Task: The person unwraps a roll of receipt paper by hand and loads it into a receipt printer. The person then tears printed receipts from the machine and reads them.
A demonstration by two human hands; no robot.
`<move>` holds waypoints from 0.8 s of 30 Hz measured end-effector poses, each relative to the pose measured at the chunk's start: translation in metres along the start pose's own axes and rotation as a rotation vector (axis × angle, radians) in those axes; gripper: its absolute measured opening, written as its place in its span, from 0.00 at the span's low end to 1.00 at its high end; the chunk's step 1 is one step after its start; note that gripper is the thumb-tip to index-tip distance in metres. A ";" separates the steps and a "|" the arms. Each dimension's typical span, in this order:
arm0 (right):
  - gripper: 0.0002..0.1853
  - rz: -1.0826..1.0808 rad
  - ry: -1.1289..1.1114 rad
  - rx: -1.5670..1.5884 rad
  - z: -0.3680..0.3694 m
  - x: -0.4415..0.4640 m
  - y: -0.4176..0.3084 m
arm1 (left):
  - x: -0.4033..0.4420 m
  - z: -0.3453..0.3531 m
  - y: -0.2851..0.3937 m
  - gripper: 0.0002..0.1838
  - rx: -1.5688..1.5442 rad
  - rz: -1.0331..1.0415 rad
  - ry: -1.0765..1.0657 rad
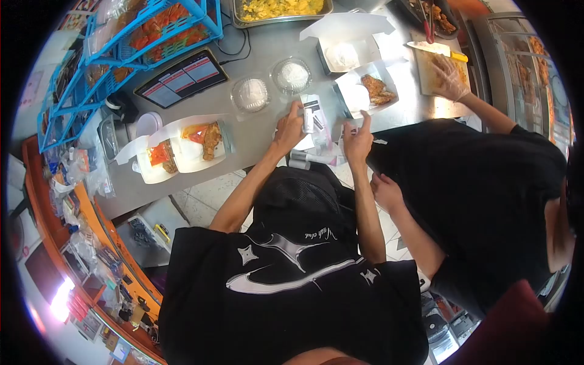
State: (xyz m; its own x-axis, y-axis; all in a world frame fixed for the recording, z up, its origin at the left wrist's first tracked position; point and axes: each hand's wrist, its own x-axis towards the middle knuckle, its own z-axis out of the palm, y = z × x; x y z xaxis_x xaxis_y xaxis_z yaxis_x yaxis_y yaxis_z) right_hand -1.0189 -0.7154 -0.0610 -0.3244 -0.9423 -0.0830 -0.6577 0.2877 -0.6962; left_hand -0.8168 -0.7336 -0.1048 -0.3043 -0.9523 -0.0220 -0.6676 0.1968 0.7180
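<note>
My left hand [290, 129] is at the counter's front edge, its fingers bent around the side of a small white packet [308, 120] with black print. To the right, my right hand [357, 139] has its index finger stretched out, just below an open box of fried chicken [378, 90]. Between both hands lie clear plastic wrappers [320, 146]. Whether my right fingers pinch the edge of a wrapper is too small to tell. Two clear tubs of rice, one of them a round tub [250, 94], stand beyond my left hand.
Two open food boxes, one a chicken box [204, 143], stand on the left. A tablet [181, 78] and blue rack [158, 33] are behind them. On the right, a co-worker's gloved hand [449, 78] rests by a yellow-handled knife [438, 51] on a cutting board [426, 76].
</note>
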 end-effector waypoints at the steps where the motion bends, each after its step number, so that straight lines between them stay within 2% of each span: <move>1: 0.11 -0.004 0.019 -0.043 -0.001 0.005 0.002 | -0.003 0.001 0.001 0.13 -0.006 0.005 0.000; 5: 0.06 -0.068 -0.076 0.026 0.015 0.023 0.028 | -0.002 0.010 -0.007 0.17 0.059 -0.024 -0.006; 7: 0.06 -0.092 -0.115 0.066 0.011 0.021 0.008 | 0.001 0.018 -0.001 0.18 0.082 -0.039 -0.019; 13: 0.11 -0.076 -0.275 0.094 0.024 0.014 -0.003 | 0.012 0.016 0.009 0.25 0.076 -0.046 0.007; 15: 0.12 -0.117 -0.277 0.041 0.030 0.006 0.002 | 0.011 0.014 0.011 0.25 0.028 -0.032 0.034; 16: 0.13 -0.217 -0.188 0.042 0.031 0.001 0.002 | 0.012 0.010 0.010 0.26 0.008 -0.025 0.050; 19: 0.15 -0.008 -0.310 0.106 0.003 -0.014 -0.019 | 0.000 0.006 -0.007 0.24 -0.356 -0.075 0.271; 21: 0.11 -0.153 -0.287 0.779 0.017 -0.026 0.007 | -0.017 -0.014 -0.010 0.24 -0.586 -0.237 0.110; 23: 0.09 -0.243 -0.280 0.453 -0.011 -0.049 -0.050 | -0.038 -0.069 0.027 0.24 -0.754 -0.434 -0.115; 24: 0.10 -0.300 -0.323 0.460 -0.005 -0.055 -0.055 | -0.049 -0.090 0.048 0.22 -0.726 -0.425 -0.134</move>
State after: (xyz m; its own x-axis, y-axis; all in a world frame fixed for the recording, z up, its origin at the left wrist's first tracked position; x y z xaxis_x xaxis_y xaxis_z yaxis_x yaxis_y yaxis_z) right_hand -0.9685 -0.6780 -0.0146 0.0970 -0.9953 0.0026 -0.3056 -0.0323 -0.9516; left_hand -0.7727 -0.6988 -0.0062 -0.2352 -0.8667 -0.4399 -0.1556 -0.4132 0.8973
